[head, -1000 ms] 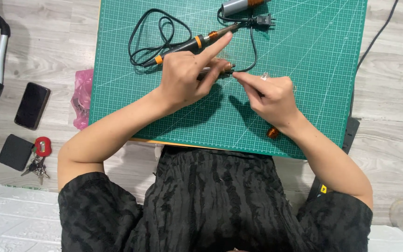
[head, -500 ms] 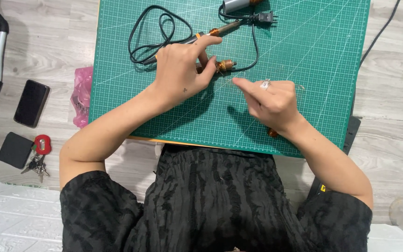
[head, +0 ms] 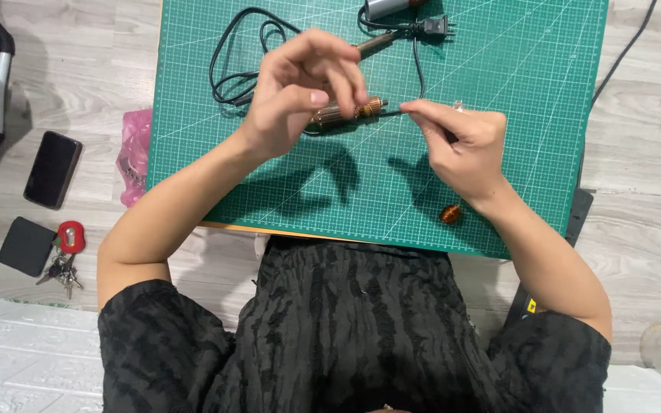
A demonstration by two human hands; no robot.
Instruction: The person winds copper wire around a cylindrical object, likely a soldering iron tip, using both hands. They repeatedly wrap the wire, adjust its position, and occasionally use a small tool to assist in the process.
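On the floor at far left lie a black phone (head: 53, 169), a dark pouch (head: 27, 245) and a bunch of keys (head: 63, 269). A pink bag (head: 135, 155) touches the edge of the green cutting mat (head: 529, 92), the work surface. The left hand (head: 300, 88) hovers above the mat, fingers loosely curled, thumb and fingertips touching a copper-wound armature (head: 350, 112). A black cord (head: 239, 65) loops behind it. The right hand (head: 460, 149) pinches something thin at the armature's right end, fingers closed. A small copper coil (head: 450, 214) rests near the mat's front edge.

Matt green mat (head: 545, 115), coppery armature (head: 346, 112)
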